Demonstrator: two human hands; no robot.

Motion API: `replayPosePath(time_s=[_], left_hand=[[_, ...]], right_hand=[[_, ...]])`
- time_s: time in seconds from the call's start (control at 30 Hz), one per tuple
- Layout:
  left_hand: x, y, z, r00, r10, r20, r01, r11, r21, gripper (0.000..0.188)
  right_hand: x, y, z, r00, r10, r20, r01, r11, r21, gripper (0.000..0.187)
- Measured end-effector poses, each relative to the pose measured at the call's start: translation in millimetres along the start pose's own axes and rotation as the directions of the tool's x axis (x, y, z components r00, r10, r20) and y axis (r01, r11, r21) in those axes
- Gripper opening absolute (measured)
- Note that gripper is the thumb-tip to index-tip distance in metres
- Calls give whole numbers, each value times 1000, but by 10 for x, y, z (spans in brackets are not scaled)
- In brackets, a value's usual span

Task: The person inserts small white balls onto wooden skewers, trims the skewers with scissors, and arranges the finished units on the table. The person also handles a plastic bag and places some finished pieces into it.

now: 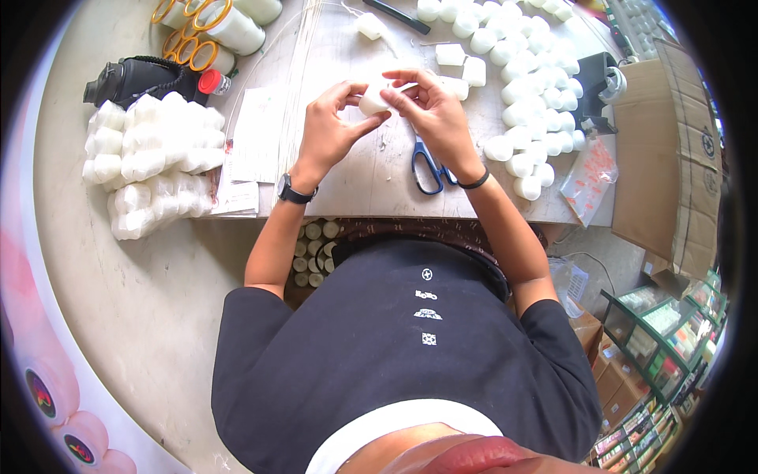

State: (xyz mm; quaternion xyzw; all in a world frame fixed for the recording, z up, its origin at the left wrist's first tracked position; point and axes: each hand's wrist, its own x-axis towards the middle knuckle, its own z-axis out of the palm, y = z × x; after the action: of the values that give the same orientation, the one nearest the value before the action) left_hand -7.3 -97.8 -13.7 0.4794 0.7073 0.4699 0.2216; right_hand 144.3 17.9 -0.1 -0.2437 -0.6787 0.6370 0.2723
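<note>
Over the table, I hold a small white candle [371, 100] between both hands. My left hand [335, 126] is closed round its side with thumb and fingers. My right hand [434, 110] pinches at its right edge; whether a wick lies between those fingertips is too small to tell. Blue-handled scissors [427, 175] lie below my right hand, their blades partly hidden by it. A few loose white candles [451, 54] sit just beyond that hand. Another candle [369, 26], with a thin string trailing from it, lies farther off.
Many white candles [517, 95] spread over the table's right side. At left stand plastic-wrapped candle packs [154, 142], a black bottle [130, 81] and a red-capped jar [213, 82]. Long white strings [298, 71] run beside paper sheets [257, 138]. A cardboard box [647, 158] borders the right.
</note>
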Motion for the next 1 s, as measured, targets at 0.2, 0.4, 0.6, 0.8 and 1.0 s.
replayPosePath(time_s=[0.2,0.4,0.6,0.8,1.0], left_hand=[[-35,5,-30,1000,-2,15,2,1000,19,45],[67,-282,65,993,34,-110,-45,994,-96,47],[4,-432,141,979,-93,-182,32,949,-315,44],[-26,-494,186,973,-135,-185,78,956,-284,44],[-37,-399,164,974,-91,-207,56,983,-173,40]], right_hand=[[76,2,39,996,-54,-66,41,983,-181,21],[374,148,-29,965,-236,-115,160,876,-456,24],[547,224,78,967,-247,-69,182,849,-496,12],[649,-301,-441,965,-208,-160,149,935,-321,13],[1572,-398,-2128,791,-359,-495,-164,655,-737,10]])
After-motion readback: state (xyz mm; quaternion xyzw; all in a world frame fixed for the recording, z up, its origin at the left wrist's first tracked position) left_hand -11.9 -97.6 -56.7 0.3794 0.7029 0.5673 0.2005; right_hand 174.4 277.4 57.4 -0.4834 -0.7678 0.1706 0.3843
